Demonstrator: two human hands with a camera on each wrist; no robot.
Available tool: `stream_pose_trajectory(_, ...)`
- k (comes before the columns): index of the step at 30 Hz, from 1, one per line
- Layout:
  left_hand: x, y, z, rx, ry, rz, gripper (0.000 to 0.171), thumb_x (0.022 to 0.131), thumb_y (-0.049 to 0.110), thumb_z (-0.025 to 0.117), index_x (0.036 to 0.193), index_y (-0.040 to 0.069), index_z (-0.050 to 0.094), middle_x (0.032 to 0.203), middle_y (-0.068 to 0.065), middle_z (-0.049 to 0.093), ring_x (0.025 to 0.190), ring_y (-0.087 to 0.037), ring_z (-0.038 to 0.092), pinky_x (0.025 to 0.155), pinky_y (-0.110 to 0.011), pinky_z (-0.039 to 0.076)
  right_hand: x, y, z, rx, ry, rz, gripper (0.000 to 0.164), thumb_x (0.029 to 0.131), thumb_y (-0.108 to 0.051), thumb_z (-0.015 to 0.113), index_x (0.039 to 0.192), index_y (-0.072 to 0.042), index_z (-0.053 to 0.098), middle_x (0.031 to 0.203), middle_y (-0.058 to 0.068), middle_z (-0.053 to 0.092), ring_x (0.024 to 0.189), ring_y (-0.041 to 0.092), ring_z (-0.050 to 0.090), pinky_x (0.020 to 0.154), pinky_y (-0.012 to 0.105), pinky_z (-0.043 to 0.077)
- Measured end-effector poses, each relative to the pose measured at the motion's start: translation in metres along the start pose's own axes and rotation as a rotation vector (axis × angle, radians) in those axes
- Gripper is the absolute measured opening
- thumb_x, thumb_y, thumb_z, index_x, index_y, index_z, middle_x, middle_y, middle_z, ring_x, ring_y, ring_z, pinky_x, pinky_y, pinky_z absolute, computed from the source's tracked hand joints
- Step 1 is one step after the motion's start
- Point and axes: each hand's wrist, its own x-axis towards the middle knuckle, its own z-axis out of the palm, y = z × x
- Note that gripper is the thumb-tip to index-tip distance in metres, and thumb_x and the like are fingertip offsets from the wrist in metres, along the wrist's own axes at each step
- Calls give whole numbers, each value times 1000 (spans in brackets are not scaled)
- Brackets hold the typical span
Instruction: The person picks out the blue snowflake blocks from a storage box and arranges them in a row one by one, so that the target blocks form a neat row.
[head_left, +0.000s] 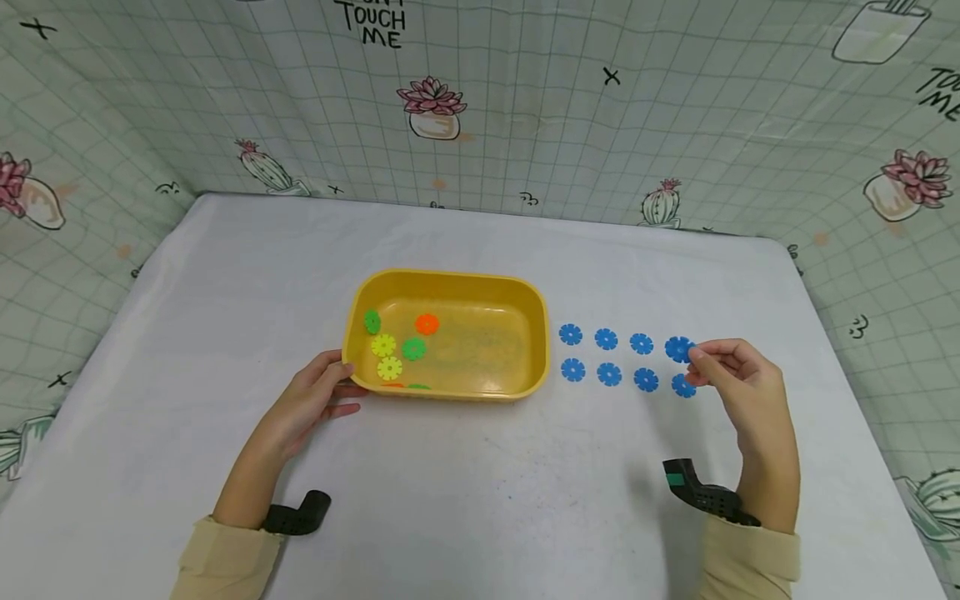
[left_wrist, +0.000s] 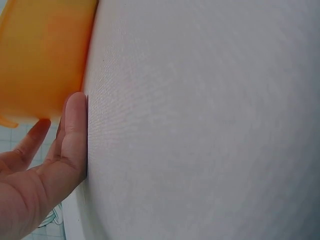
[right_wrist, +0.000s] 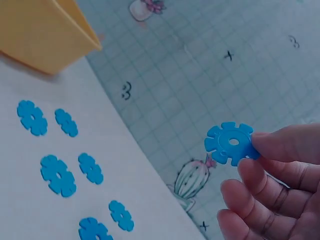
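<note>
My right hand (head_left: pixel 738 383) pinches a blue notched snowflake disc (right_wrist: pixel 231 143) between thumb and forefinger; the other fingers curl loosely below it. In the right wrist view this disc is up off the table. To its left, several matching blue discs (head_left: pixel 606 338) lie flat in two rows. My left hand (head_left: pixel 318 387) holds the near left corner of a yellow plastic tray (head_left: pixel 536 333), thumb at the rim and fingers along the outer wall. Inside the tray are green discs (head_left: pixel 414 349), yellow discs (head_left: pixel 383 345) and an orange disc (head_left: pixel 427 324), mostly toward the left.
A white cloth (head_left: pixel 465 500) covers the table. Behind and beside it hangs a grid-patterned curtain (head_left: pixel 525 108) printed with potted plants. Black wrist straps with camera mounts (head_left: pixel 705 493) sit on both forearms.
</note>
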Motion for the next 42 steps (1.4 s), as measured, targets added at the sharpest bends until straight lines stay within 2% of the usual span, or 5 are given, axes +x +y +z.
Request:
stream_pose_trajectory(6,0,0,0,1,1,6,51,98,32,36,140,3,31,127,-24,49,101,-18,60,82,-25,54,5,28,-17,28,37,118,40,83,-38,66,110,-8,61,88,0,65,73,14,66,74,9,47)
stream_pose_trajectory(18,0,0,-1,-5,2,1,51,98,32,36,140,3,31,127,-23,49,99,-17,60,82,-24,54,-1,35,-32,109,39,331,42,78,-42,70,102,-9,60,77,-9,65,64,7,62,62,9,50)
stream_pose_trajectory(29,1,0,0,-9,-6,-2,53,98,33,36,141,3,30,128,-23,48,100,-17,60,82,-24,54,-24,-1,-33,134,-6,444,19,84,-37,66,87,-19,60,67,-13,63,59,5,61,60,12,51)
stream_pose_trajectory(38,0,0,0,-4,0,-9,52,98,33,36,141,4,30,128,-23,49,101,-17,60,82,-24,54,-28,-9,-35,57,-17,490,16,88,-36,60,85,-20,59,65,-13,59,58,6,59,58,13,52)
stream_pose_trajectory(42,1,1,1,-2,2,-14,52,98,34,36,141,4,30,128,-22,49,100,-17,59,83,-24,54,-27,-9,-35,-12,-32,495,20,91,-35,56,91,-15,57,65,-15,57,59,5,59,59,14,52)
